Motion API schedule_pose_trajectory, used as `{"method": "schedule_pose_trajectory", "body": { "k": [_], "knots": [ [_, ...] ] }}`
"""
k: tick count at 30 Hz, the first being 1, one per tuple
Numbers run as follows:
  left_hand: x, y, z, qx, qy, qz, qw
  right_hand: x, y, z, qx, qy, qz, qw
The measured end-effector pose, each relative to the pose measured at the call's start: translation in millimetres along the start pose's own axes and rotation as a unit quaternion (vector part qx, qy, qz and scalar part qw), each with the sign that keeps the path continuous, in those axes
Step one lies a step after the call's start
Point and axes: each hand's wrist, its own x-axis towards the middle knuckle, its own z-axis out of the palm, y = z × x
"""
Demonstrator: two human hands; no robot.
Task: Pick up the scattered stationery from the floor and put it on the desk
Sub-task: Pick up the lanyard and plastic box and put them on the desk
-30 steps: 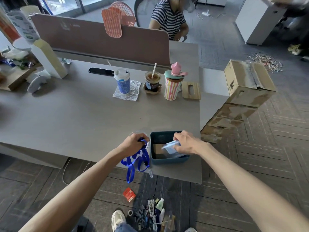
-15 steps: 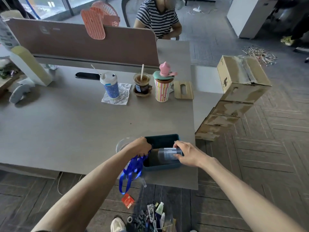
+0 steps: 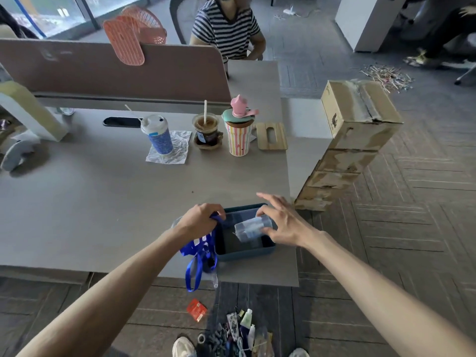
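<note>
A dark teal tray (image 3: 247,254) sits at the near right corner of the grey desk (image 3: 103,202). My left hand (image 3: 199,219) is closed on a blue lanyard (image 3: 199,256) whose loops and clear badge holder hang over the desk edge. My right hand (image 3: 279,221) hovers over the tray with fingers spread. A clear plastic box (image 3: 251,228) lies in the tray, with my thumb and fingertips touching it. On the floor below lie a small red packet (image 3: 196,309) and a heap of mixed stationery (image 3: 237,336).
Three drink cups (image 3: 157,136) (image 3: 206,130) (image 3: 238,135) and a wooden lid (image 3: 271,136) stand mid-desk before a brown partition (image 3: 116,73). Stacked cardboard boxes (image 3: 355,119) rise right of the desk. A seated person in a striped shirt (image 3: 226,34) is beyond. My shoes show at the bottom edge.
My right hand has lowered the clear box into the tray and spread its fingers. My left hand with the lanyard moved right toward the tray's left rim.
</note>
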Motion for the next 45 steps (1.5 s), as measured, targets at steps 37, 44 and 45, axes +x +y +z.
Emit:
{"method": "schedule_pose_trajectory", "body": {
  "k": [37, 44, 45],
  "knots": [
    [-97, 91, -151, -0.458, 0.173, 0.045, 0.871, 32, -142, -75, 0.394, -0.073, -0.004, 0.916],
    [-79, 102, -114, -0.419, 0.218, 0.057, 0.88, 20, -112, -104, 0.41, -0.021, 0.023, 0.912],
    [-73, 101, -104, -0.418, 0.216, 0.058, 0.881, 19, -106, -102, 0.397, -0.021, 0.04, 0.917]
  ]
}}
